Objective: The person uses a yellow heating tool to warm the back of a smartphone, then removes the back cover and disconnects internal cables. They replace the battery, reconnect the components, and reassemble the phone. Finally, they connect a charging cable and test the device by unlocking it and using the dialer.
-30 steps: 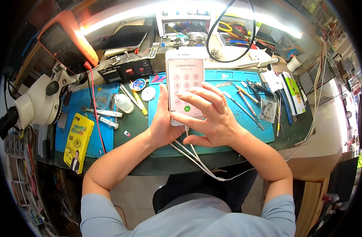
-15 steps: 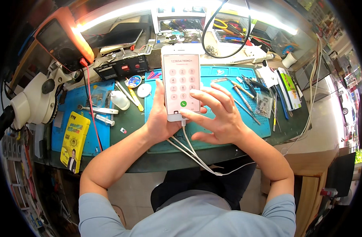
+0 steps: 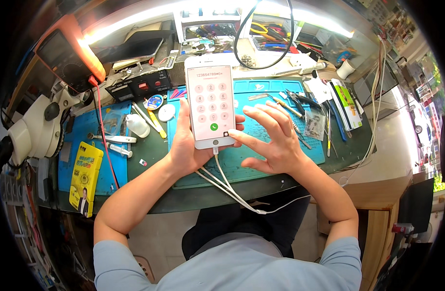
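Observation:
My left hand [image 3: 187, 145] is wrapped round a white smartphone [image 3: 211, 104], its thumb along the left edge and its fingertips showing at the right edge. A dial keypad with a green call button fills the lit screen. From the phone's lower end a white charging cable [image 3: 222, 169] hangs down toward my lap. My right hand [image 3: 276, 140] is beside the phone's lower right corner with fingers spread and nothing in them. Its index fingertip is at that corner, next to a small dark square on the screen; whether it touches the glass I cannot tell.
A blue work mat [image 3: 261, 165] lies under my hands. Tweezers and pliers [image 3: 297, 102] lie to the right, a white bottle [image 3: 137, 126] and a yellow box [image 3: 86, 177] to the left. A microscope [image 3: 35, 126] and an orange multimeter [image 3: 69, 53] stand at the left edge.
The small dark square has moved from the screen's lower left to its lower right corner. My right index finger has shifted right relative to the phone; my left hand still holds it.

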The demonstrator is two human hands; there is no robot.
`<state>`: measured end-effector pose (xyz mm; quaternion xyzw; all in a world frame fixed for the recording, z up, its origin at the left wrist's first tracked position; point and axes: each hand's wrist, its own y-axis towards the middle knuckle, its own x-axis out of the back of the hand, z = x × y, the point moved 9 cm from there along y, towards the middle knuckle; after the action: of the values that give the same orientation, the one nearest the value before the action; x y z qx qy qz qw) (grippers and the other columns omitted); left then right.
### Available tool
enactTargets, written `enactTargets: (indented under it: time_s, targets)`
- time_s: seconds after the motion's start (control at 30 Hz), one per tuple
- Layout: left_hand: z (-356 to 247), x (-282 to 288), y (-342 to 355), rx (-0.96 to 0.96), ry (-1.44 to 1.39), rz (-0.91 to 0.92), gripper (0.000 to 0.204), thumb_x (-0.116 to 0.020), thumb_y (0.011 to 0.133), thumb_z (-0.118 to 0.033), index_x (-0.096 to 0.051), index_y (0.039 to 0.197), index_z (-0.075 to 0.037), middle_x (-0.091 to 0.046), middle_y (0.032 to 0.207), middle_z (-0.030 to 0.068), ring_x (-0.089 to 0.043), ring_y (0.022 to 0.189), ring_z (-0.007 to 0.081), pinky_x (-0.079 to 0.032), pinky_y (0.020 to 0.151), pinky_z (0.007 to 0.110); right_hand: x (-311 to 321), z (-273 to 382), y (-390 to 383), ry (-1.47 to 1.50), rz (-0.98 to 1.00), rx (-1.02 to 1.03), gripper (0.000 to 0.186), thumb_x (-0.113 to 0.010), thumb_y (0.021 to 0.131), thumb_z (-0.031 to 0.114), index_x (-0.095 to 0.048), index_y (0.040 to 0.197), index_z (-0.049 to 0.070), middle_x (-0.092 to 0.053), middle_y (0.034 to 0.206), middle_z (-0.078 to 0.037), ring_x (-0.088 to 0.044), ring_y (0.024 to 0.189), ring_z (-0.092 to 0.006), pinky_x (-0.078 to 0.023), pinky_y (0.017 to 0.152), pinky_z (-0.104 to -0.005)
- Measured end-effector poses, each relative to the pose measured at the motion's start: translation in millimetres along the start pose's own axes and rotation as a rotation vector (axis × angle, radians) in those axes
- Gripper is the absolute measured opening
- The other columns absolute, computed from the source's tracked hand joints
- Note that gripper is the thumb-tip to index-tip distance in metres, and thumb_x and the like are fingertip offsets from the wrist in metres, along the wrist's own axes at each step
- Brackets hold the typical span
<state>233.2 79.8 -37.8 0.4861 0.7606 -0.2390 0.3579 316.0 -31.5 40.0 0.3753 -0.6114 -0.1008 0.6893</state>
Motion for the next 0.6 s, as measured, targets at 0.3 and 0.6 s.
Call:
enactTargets:
  time_s: [0.3,0.6]
  targets:
    - [1.1,3.7,0.6,-0.001,-0.052,0.044,0.086,-0.014,0.102,-0.076,-0.036,0.158,-0.014,-0.055,0.145,0.0138,-0.059,0.128,0.0293,-0.053,0.101,0.057,-1.4,-4.5,8.1,-0.096,-0.009,0.01,0.058,-0.05,0.099,0.066,-0.073,0.128,0.021,-0.052,0.143,-0.017,-0.046,0.13,-0.0339,-0.043,0.11,-0.0503]
    - [2.5,3.6,-0.2,0.005,-0.066,0.041,0.082,-0.014,0.103,-0.074,-0.034,0.159,-0.018,-0.051,0.15,0.0093,-0.057,0.131,0.0275,-0.053,0.101,0.058,-1.8,-6.6,6.8,-0.088,-0.025,-0.013,0.061,-0.049,0.099,0.067,-0.073,0.128,0.018,-0.052,0.141,-0.017,-0.047,0.128,-0.0346,-0.045,0.107,-0.0487]
